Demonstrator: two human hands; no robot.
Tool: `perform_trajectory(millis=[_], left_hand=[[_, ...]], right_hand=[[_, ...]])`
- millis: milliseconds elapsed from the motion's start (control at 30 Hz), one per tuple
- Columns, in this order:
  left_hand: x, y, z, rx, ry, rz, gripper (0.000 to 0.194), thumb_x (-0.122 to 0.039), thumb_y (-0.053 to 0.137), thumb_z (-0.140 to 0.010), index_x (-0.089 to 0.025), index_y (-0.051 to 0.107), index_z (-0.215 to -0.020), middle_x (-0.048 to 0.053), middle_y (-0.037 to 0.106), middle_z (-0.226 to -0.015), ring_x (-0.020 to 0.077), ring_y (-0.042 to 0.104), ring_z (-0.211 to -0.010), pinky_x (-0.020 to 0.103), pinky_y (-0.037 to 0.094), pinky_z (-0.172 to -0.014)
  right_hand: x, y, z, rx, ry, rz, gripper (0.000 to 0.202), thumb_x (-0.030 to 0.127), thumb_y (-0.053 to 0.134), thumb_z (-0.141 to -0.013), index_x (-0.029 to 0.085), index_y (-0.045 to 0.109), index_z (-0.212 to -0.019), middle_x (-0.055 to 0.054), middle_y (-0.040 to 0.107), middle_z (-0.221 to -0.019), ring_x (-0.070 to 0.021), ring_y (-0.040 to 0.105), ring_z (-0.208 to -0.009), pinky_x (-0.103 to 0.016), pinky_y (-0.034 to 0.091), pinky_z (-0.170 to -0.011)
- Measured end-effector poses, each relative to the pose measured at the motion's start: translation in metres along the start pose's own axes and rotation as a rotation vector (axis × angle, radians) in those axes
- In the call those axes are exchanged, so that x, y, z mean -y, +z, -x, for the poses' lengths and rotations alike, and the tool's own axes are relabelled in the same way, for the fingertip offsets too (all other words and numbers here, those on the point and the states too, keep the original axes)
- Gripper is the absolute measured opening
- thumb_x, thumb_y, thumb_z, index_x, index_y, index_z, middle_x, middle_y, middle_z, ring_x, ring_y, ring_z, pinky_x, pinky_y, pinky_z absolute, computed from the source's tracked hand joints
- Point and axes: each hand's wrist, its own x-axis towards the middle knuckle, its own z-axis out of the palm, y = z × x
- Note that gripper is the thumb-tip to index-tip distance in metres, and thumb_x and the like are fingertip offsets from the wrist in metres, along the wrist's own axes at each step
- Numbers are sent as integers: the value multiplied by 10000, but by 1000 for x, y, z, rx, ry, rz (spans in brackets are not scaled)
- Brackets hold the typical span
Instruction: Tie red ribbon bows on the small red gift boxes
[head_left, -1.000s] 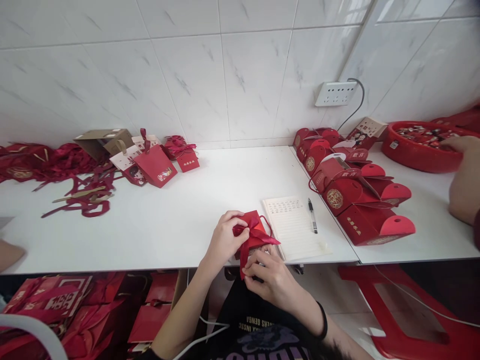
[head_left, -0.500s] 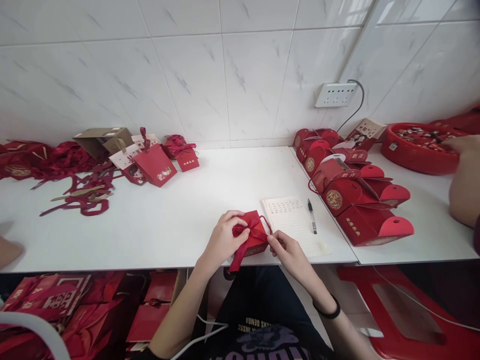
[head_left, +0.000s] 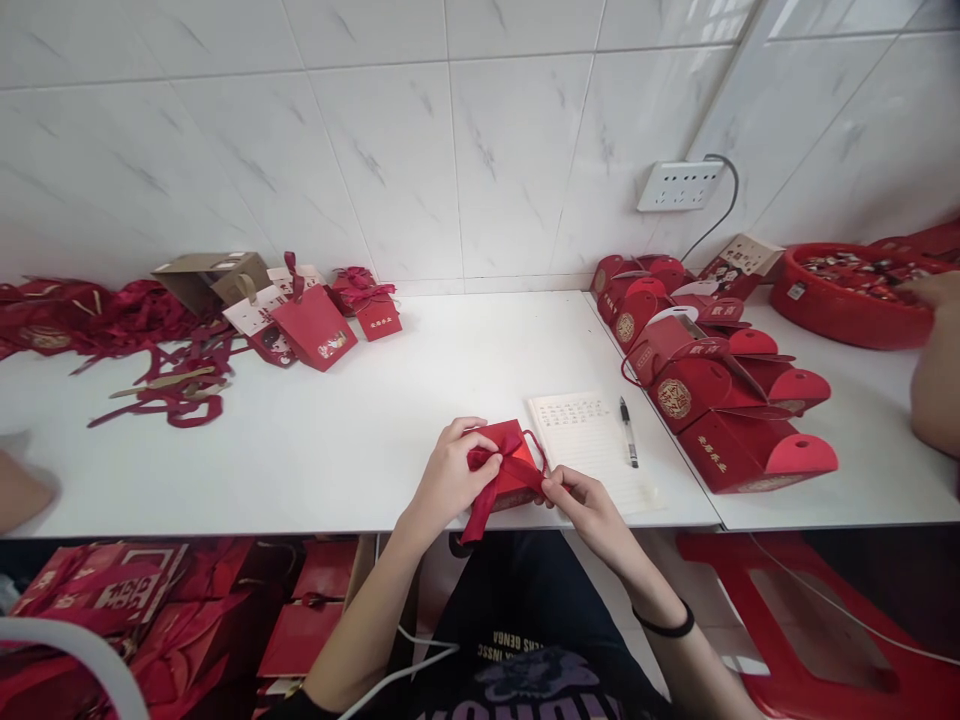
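In the head view, I see the small red box (head_left: 517,498) at the near edge of the white table (head_left: 390,400), just left of the notebook (head_left: 581,450). My left hand (head_left: 446,475) steadies the box from its left side, thumb and forefinger closed on the red ribbon (head_left: 480,512) beside the knot. My right hand (head_left: 596,515) has its thumb and forefinger pinched together on the ribbon's right-hand end; how its other fingers lie underneath, I cannot tell. The other tail hangs over the box's near side. To do this well, I judge the left pinch should bear down lightly at the knot, so it neither slips nor dents the lid, while the right draws smoothly outward, low and level. Too hard a pull could collapse a loop or drag the box toward the edge. I would smooth the satin-like band flat, even out both tails, and leave the thin red cord (head_left: 535,442) at the right free of the bow.
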Motion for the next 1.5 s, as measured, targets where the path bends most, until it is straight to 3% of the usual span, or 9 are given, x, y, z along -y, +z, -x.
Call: perform_trajectory(millis=[300,433,500,600,733,867,1033,1267,1500], left_hand=[[3,1,0,5,-1,17,85,-227,558,-802,-219,640,-784,42,542,-1137,214,531,-1093,398,441,-968],[2,0,0,18,-2,20,79,-229,564,-806,-220,640,-789,39,541,-1142,213,524,-1106,395,429,-978],[2,-1,0,28,-14,26,77,-236,563,-813,-221,636,-795,39,539,-1150,212,518,-1114,396,420,-984],[3,-2,1,16,2,63,79,-262,555,-830,-225,621,-850,40,524,-1176,205,506,-1128,389,403,-994],[5,0,7,-178,34,101,170,-307,536,-838,-215,544,-981,66,509,-1173,207,474,-1152,387,390,-991],[3,3,16,-348,-143,-2,217,-401,474,-856,-194,492,-917,73,542,-974,226,523,-968,413,442,-859],[-4,7,21,-254,-226,-81,251,-413,414,-871,-206,438,-731,28,530,-776,196,518,-761,354,441,-718],[0,15,17,-286,-254,-3,274,-421,337,-884,-218,371,-702,-1,490,-693,163,494,-615,295,410,-597],[-2,16,19,-228,-335,53,303,-449,299,-893,-222,334,-695,-18,469,-646,164,484,-589,288,376,-571]], right_hand=[[2,-17,12,30,67,88,418,544,469,-843,185,467,-630,24,440,-568,-105,367,-474,-230,307,-451],[3,-32,15,113,56,171,384,509,475,-852,186,490,-644,16,472,-577,-125,422,-515,-242,346,-490],[5,-38,11,48,28,230,368,501,463,-856,186,505,-671,0,513,-618,-144,476,-582,-255,384,-546],[10,-40,-4,-181,-23,286,349,492,440,-863,186,512,-711,-21,560,-698,-170,532,-688,-276,424,-639],[18,-26,-33,-214,-176,357,320,464,443,-865,184,541,-745,-51,592,-776,-183,549,-732,-297,440,-678],[22,-5,-53,-141,-242,462,278,428,476,-863,189,573,-760,-46,581,-771,-177,537,-692,-306,428,-649],[18,14,-54,-180,-172,390,240,395,537,-830,195,524,-697,-22,582,-729,-171,535,-657,-297,422,-620],[6,28,-44,-347,-133,123,295,464,556,-816,193,499,-716,-4,552,-667,-153,509,-587,-276,412,-562],[1,31,-44,-401,-94,-127,364,521,626,-757,185,502,-700,2,547,-640,-147,513,-582,-258,424,-540]])
